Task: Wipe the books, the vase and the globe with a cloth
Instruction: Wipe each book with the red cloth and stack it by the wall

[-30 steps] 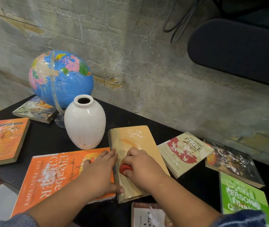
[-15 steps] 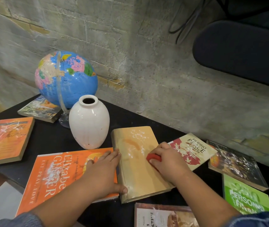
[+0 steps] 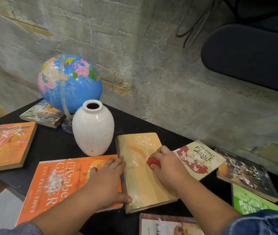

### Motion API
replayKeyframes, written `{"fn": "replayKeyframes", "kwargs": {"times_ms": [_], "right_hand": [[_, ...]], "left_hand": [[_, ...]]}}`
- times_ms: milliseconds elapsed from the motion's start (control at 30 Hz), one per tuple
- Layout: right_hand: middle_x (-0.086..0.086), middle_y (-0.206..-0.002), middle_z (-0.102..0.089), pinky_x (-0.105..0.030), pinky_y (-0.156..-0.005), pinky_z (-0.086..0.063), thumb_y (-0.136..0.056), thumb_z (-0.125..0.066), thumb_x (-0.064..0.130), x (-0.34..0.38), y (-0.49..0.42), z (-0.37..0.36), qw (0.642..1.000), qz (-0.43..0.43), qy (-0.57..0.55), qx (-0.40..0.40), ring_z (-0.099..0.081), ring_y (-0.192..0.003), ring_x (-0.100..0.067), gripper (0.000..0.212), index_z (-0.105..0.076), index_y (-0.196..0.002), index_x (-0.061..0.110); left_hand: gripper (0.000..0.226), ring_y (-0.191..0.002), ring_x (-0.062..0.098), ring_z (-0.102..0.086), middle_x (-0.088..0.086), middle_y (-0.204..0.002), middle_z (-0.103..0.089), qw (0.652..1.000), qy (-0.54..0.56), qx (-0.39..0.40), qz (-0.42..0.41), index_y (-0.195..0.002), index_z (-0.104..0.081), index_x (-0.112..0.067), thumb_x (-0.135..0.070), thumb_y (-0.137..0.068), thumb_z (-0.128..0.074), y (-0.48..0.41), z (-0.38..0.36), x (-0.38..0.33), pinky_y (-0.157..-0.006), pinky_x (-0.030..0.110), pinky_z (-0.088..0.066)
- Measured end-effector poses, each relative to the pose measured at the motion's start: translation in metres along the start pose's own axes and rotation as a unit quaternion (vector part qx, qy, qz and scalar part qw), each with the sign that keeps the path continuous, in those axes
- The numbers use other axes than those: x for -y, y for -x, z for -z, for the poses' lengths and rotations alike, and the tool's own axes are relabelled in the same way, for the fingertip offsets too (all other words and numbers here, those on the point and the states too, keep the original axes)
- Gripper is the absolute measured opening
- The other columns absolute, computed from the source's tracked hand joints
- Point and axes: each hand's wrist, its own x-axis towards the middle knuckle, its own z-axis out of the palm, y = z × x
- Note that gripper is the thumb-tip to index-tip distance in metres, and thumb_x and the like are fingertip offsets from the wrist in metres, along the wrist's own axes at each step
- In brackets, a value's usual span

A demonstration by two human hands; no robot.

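While the right hand (image 3: 167, 165) clutched a small red cloth (image 3: 153, 162), fingers curled round it, and pressed it onto the cover of a tan book (image 3: 143, 173), the left hand (image 3: 107, 180) lay released, fingers straight. Its palm rested on a large orange book (image 3: 55, 184) and its thumb touched the tan book's left edge. The tan book lay flat between the two hands on a black table (image 3: 53, 145), with pale smears showing on its cover ahead of the cloth.

Just beyond the left hand's fingertips a white vase (image 3: 93, 129) stood upright, near the tan book's far left corner. Behind the vase, further from the left hand, stood a blue globe (image 3: 73, 82) on a clear stand, close to a rough grey wall (image 3: 168, 82). A dark paperback (image 3: 41, 114) lay beside the globe's base, and a smaller orange book (image 3: 7, 145) lay well out to the left of the left hand.

Just beside the right hand, on its right, lay a cream book (image 3: 201, 158) with red artwork, its near corner hidden under the hand. Further right lay a dark book (image 3: 246, 173) and a green book (image 3: 251, 202). Under the right forearm, at the table's near edge, part of a brown book (image 3: 168, 224) showed.
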Motion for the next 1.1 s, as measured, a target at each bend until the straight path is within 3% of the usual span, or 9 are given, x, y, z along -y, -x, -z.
{"fn": "replayKeyframes", "kwargs": {"times_ms": [133,267,333,500,667,833,900,1033,1100], "right_hand": [[0.023,-0.115,-0.04,-0.025,-0.095,-0.043,-0.093,-0.061,0.037,-0.007,0.0,0.007,0.996,0.041,-0.046,0.066,-0.047,-0.107,-0.004,0.026,-0.063,-0.119,0.038],[0.012,-0.122,-0.042,-0.029,-0.095,-0.046,-0.096,-0.058,0.033,-0.012,-0.023,0.008,0.999,-0.039,-0.007,-0.017,-0.048,-0.11,-0.013,0.032,-0.061,-0.127,0.029],[0.012,-0.125,-0.041,-0.03,-0.097,-0.045,-0.097,-0.055,0.033,-0.006,-0.02,0.002,0.999,-0.016,0.016,-0.024,-0.045,-0.113,-0.013,0.032,-0.058,-0.129,0.029],[0.022,-0.117,-0.04,-0.029,-0.1,-0.044,-0.093,-0.061,0.033,-0.01,-0.017,0.007,0.994,0.047,-0.048,0.086,-0.048,-0.11,-0.008,0.028,-0.063,-0.121,0.036],[0.009,-0.125,-0.04,-0.033,-0.097,-0.046,-0.097,-0.055,0.031,-0.007,-0.035,0.001,0.999,-0.039,0.009,-0.025,-0.046,-0.113,-0.017,0.035,-0.056,-0.132,0.026],[0.017,-0.12,-0.039,-0.031,-0.1,-0.045,-0.095,-0.058,0.035,0.001,-0.015,-0.001,0.998,0.041,-0.027,0.045,-0.047,-0.111,-0.01,0.033,-0.058,-0.128,0.032],[0.018,-0.117,-0.04,-0.03,-0.098,-0.045,-0.093,-0.061,0.037,-0.008,-0.017,0.004,0.996,0.033,-0.05,0.064,-0.05,-0.108,-0.009,0.031,-0.061,-0.124,0.034],[0.008,-0.123,-0.04,-0.032,-0.095,-0.047,-0.097,-0.055,0.036,-0.014,-0.03,0.003,0.998,-0.062,0.0,-0.03,-0.05,-0.109,-0.015,0.035,-0.057,-0.13,0.026],[0.006,-0.128,-0.038,-0.033,-0.097,-0.046,-0.098,-0.052,0.036,-0.002,-0.025,-0.003,0.997,-0.056,0.032,-0.048,-0.046,-0.113,-0.016,0.036,-0.054,-0.132,0.025]], "left_hand": [[0.115,-0.148,0.011,0.006,-0.016,-0.16,0.011,1.0,0.0,0.005,0.002,-0.154,0.003,-0.029,-0.068,-0.071,-0.067,-0.001,0.002,-0.001,-0.116,0.054,-0.012],[0.114,-0.148,0.011,0.006,-0.015,-0.16,0.012,1.0,0.0,0.009,0.004,-0.154,0.003,-0.029,-0.067,-0.072,-0.067,0.0,0.003,-0.002,-0.117,0.054,-0.011],[0.114,-0.148,0.011,0.006,-0.015,-0.16,0.012,1.0,-0.004,0.007,0.005,-0.154,0.003,-0.029,-0.067,-0.071,-0.067,0.0,0.003,-0.002,-0.117,0.054,-0.012],[0.114,-0.148,0.01,0.006,-0.015,-0.16,0.011,1.0,-0.01,0.0,0.004,-0.154,0.002,-0.029,-0.068,-0.071,-0.067,-0.001,0.001,-0.003,-0.117,0.053,-0.012],[0.115,-0.148,0.01,0.007,-0.016,-0.16,0.012,1.0,-0.008,0.002,0.006,-0.154,0.004,-0.03,-0.067,-0.071,-0.067,-0.001,0.001,-0.002,-0.116,0.053,-0.011],[0.115,-0.148,0.011,0.007,-0.015,-0.16,0.011,1.0,-0.014,-0.002,0.006,-0.154,0.002,-0.029,-0.068,-0.07,-0.067,-0.002,0.001,-0.002,-0.116,0.053,-0.012],[0.115,-0.148,0.011,0.007,-0.015,-0.16,0.011,1.0,-0.013,-0.002,0.007,-0.154,0.002,-0.029,-0.068,-0.07,-0.067,-0.002,0.001,-0.003,-0.117,0.053,-0.012],[0.114,-0.148,0.011,0.007,-0.015,-0.16,0.011,1.0,-0.011,-0.001,0.008,-0.154,0.003,-0.03,-0.068,-0.071,-0.067,-0.001,0.001,-0.002,-0.117,0.053,-0.012],[0.114,-0.148,0.011,0.007,-0.015,-0.16,0.011,1.0,-0.012,-0.001,0.007,-0.154,0.002,-0.03,-0.068,-0.071,-0.067,-0.001,0.001,-0.002,-0.116,0.053,-0.012]]}}
